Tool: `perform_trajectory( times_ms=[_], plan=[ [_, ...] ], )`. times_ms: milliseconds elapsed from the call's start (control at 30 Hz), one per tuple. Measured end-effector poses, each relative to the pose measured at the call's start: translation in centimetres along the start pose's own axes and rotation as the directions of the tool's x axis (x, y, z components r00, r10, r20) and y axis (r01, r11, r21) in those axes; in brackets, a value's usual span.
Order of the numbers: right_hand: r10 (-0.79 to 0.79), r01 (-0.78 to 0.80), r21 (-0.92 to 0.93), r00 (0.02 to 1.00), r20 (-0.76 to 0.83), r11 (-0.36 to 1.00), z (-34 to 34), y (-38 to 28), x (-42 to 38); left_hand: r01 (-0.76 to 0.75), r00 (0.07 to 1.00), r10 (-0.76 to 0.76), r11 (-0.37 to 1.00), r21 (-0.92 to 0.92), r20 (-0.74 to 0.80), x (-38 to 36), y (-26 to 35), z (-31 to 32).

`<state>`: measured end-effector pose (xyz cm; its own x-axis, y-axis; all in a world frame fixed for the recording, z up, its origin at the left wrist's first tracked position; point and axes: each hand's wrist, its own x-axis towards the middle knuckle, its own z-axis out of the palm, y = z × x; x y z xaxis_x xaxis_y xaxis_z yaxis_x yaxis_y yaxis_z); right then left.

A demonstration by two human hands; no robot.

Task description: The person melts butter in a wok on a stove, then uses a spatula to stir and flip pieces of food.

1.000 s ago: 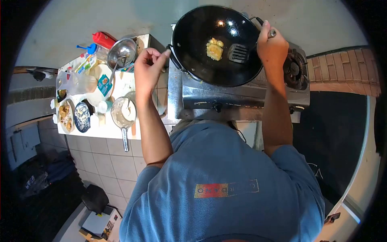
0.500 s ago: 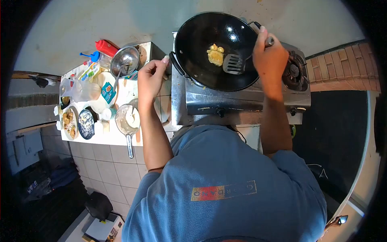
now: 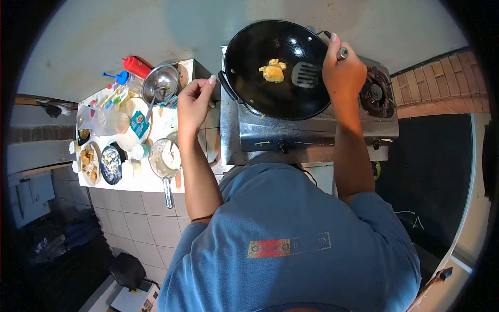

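In the wok [image 3: 280, 104]: golden food [image 3: 273, 74], probably soft, oil-slick, best lifted from beneath. Spatula [image 3: 297, 75] beside it, handle clasped by right hand [image 3: 344, 74]. Left hand [image 3: 193, 108] (released, fingers half-curled) near the loop handle [image 3: 227, 88].

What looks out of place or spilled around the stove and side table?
The small pan's handle juts past the near edge of the white table, where it might get knocked. A few yellowish bits lie on the stove beside the wok. Nothing else stands out.
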<state>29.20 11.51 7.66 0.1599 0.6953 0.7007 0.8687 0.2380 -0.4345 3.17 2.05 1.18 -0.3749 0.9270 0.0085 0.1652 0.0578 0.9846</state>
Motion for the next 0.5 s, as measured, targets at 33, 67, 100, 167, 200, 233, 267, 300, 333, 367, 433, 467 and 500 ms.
perform_trajectory(
  times_ms=[33, 67, 100, 167, 200, 233, 267, 300, 333, 367, 433, 467, 500],
  plan=[
    [-0.046, 0.046, -0.017, 0.998, -0.038, 0.999, 0.7, 0.4, 0.1, -0.002, 1.000, 0.002, 1.000, -0.011, 0.009, 0.1, -0.1, 0.0],
    [-0.045, 0.044, -0.018, 0.998, -0.042, 0.999, 1.7, 0.8, 0.1, -0.006, 1.000, 0.006, 1.000, -0.022, 0.016, 0.2, -0.1, 0.1],
    [-0.069, 0.069, 0.009, 0.996, -0.065, 0.998, 2.8, 1.3, 0.2, -0.011, 1.000, 0.012, 1.000, -0.022, 0.018, 0.3, -0.2, 0.2],
    [-0.059, 0.072, 0.128, 0.993, -0.101, 0.989, 4.4, 1.6, 0.5, -0.025, 1.000, 0.025, 0.999, -0.020, 0.019, 0.3, -0.3, 0.4],
    [-0.060, 0.073, 0.128, 0.992, -0.107, 0.989, 5.1, 1.5, 0.8, -0.030, 0.999, 0.031, 0.999, -0.021, 0.020, 0.4, -0.5, 0.4],
    [-0.036, 0.054, 0.162, 0.993, -0.112, 0.985, 5.7, 1.5, 1.2, -0.034, 0.999, 0.035, 0.999, -0.035, 0.024, 0.6, -0.7, 0.5],
    [-0.012, 0.034, 0.195, 0.993, -0.116, 0.980, 5.9, 1.1, 1.5, -0.036, 0.999, 0.038, 0.998, -0.047, 0.028, 0.6, -0.8, 0.5],
    [-0.021, 0.042, 0.211, 0.995, -0.102, 0.977, 5.9, 0.9, 1.9, -0.038, 0.999, 0.039, 0.998, -0.047, 0.030, 0.7, -0.8, 0.6],
    [-0.019, 0.041, 0.211, 0.994, -0.103, 0.977, 5.7, 0.7, 2.1, -0.034, 0.999, 0.036, 0.998, -0.053, 0.035, 0.8, -0.8, 0.6],
    [0.000, 0.021, 0.254, 0.997, -0.083, 0.967, 4.7, -0.4, 2.3, -0.029, 0.999, 0.031, 0.998, -0.059, 0.039, 0.9, -0.8, 0.6],
    [0.018, 0.000, 0.297, 0.998, -0.060, 0.955, 4.0, -0.7, 2.1, -0.027, 0.999, 0.029, 0.999, -0.047, 0.028, 0.9, -0.7, 0.5],
    [0.011, 0.007, 0.254, 0.997, -0.071, 0.967, 3.7, -0.1, 2.1, -0.026, 1.000, 0.027, 0.999, -0.038, 0.014, 0.9, -0.6, 0.4],
    [0.003, 0.014, 0.211, 0.997, -0.081, 0.977, 3.4, 0.5, 2.2, -0.024, 1.000, 0.024, 0.999, -0.040, 0.011, 0.9, -0.5, 0.3]
  ],
)
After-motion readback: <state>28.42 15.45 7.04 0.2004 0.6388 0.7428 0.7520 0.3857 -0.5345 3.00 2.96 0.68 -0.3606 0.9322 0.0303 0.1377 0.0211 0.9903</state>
